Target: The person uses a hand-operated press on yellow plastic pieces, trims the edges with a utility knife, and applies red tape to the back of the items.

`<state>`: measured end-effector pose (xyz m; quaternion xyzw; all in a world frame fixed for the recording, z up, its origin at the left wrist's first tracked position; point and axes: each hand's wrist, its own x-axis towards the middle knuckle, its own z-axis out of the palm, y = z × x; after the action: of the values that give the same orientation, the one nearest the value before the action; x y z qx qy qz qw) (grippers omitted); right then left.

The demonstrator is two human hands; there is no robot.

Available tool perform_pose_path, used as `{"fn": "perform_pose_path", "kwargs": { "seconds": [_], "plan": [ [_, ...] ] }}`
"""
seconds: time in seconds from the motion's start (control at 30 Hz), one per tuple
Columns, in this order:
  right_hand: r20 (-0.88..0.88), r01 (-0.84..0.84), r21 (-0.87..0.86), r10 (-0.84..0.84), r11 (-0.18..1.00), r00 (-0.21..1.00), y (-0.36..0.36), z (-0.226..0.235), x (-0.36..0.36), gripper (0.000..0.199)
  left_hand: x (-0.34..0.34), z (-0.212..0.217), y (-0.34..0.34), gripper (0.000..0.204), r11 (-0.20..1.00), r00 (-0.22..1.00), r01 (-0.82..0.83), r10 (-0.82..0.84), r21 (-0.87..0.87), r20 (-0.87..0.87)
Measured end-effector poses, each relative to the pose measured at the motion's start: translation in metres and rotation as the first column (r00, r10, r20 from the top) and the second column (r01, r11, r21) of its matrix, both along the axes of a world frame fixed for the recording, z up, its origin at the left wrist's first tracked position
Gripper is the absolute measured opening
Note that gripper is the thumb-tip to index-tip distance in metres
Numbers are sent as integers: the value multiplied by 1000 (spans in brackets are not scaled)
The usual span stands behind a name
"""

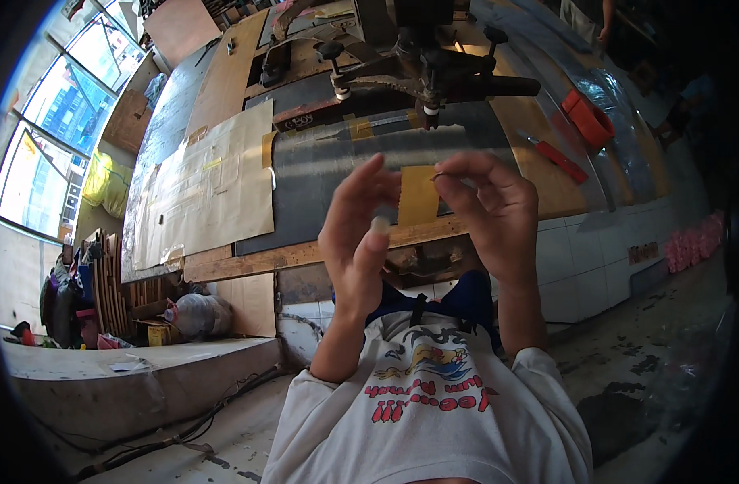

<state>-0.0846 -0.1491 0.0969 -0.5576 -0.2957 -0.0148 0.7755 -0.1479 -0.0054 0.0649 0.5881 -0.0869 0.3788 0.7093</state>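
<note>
A short piece of yellow-brown tape [418,196] hangs between my two hands, above the front part of the work table. The thumb and index finger of my right hand [498,214] pinch its upper right edge. Close to the tape's left edge is my left hand [355,234], its fingers and thumb apart and nothing seen in them. Behind the tape lies a dark flat sheet [305,198] on the table, with a pale tan sheet [212,189] to its left.
A dark metal machine with knobbed arms [430,77] stands over the table's middle. To the right lie a red-handled tool [559,160] and an orange-red ring-shaped object [589,119]. A wooden edge [260,262] runs along the front. A clear jug [200,315] sits lower left.
</note>
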Motion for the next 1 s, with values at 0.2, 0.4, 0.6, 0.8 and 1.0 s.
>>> {"fn": "perform_pose_path", "kwargs": {
  "seconds": [0.2,0.4,0.6,0.8,1.0],
  "plan": [
    [-32,-47,-36,46,998,998,-4,-3,-4,15,-3,4,-17,20,991,986,80,-94,-103,-138],
    [-1,23,-9,-23,1000,1000,-13,-7,1,17,0,-2,-18,30,993,976,-24,-2,-119,-216],
    [11,25,-212,-23,977,1000,-15,-7,-14,19,-2,-5,-19,26,986,972,-55,16,-160,-235],
    [61,86,-234,-73,968,995,-7,-14,-18,16,-5,-7,-21,20,992,984,-56,36,-115,-173],
    [71,86,-228,-72,970,995,-5,-16,-17,17,-5,-7,-23,27,992,975,-116,105,-46,-197]
  ]
}}
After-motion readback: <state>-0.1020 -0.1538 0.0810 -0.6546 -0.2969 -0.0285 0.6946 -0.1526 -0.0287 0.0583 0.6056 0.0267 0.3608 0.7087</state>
